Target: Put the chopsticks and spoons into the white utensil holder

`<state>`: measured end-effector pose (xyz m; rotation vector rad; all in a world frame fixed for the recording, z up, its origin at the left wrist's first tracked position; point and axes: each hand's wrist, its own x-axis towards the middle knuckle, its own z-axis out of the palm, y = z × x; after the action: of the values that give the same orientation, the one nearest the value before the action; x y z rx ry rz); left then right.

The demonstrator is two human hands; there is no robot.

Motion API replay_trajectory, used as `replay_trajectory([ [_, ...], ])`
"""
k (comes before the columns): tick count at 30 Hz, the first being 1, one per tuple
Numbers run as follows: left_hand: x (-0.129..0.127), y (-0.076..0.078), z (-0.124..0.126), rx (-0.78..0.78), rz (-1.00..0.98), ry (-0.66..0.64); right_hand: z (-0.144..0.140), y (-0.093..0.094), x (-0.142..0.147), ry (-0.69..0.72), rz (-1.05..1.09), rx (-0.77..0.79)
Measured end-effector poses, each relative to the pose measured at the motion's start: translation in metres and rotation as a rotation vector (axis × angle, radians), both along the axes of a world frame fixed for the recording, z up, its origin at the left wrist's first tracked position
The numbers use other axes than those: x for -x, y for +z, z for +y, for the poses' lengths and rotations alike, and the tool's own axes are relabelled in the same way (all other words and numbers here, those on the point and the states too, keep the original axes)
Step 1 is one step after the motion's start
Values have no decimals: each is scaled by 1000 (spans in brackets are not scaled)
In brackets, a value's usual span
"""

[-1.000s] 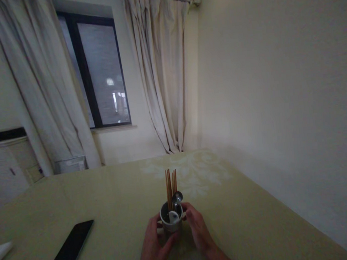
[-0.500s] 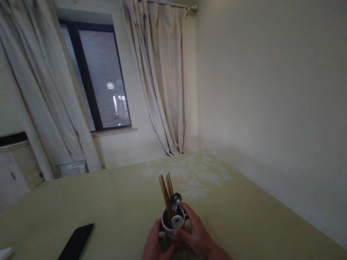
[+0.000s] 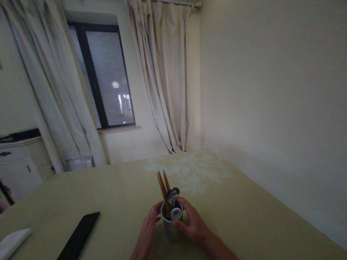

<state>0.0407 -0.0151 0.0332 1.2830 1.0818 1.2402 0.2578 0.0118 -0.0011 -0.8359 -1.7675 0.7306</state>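
Observation:
A grey metal-looking cup (image 3: 172, 231) stands upright near the front of the table, in front of me. Several brown wooden chopsticks (image 3: 163, 192), shiny metal spoons (image 3: 173, 193) and a pale round-ended utensil (image 3: 176, 214) stick up out of it. On the cup's right side my right hand (image 3: 195, 225) curls round it, thumb across the front and fingers by the rim. My left hand (image 3: 148, 228) is at the cup's left side, fingers loosely extended with the tips close to the rim; whether they touch it is unclear.
Left of my hands a black phone-like slab (image 3: 76, 242) lies on the greenish-yellow table (image 3: 121, 200). A white flat object (image 3: 7, 249) sits at the left edge. The wall (image 3: 282, 115) runs along the table's right side. Behind are curtains (image 3: 168, 73) and a white cabinet (image 3: 13, 161).
My left hand has loosened from the cup, its thumb no longer across the front. My right hand stays on the cup. The view has swung slightly left, showing more of the cabinet and black slab.

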Motion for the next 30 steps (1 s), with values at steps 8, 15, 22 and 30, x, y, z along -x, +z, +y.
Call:
replay_trajectory([
  [8,-14,59,51,-37,-151,-12,5,4,8,49,7,65],
  [15,-29,77,70,-50,-100,-11,-1,20,13,2,50,36],
  [22,-27,-5,29,-38,132,188,40,15,-31,-478,167,89],
  [30,-32,-47,9,-241,533,-12,78,8,-100,-1189,77,-94],
])
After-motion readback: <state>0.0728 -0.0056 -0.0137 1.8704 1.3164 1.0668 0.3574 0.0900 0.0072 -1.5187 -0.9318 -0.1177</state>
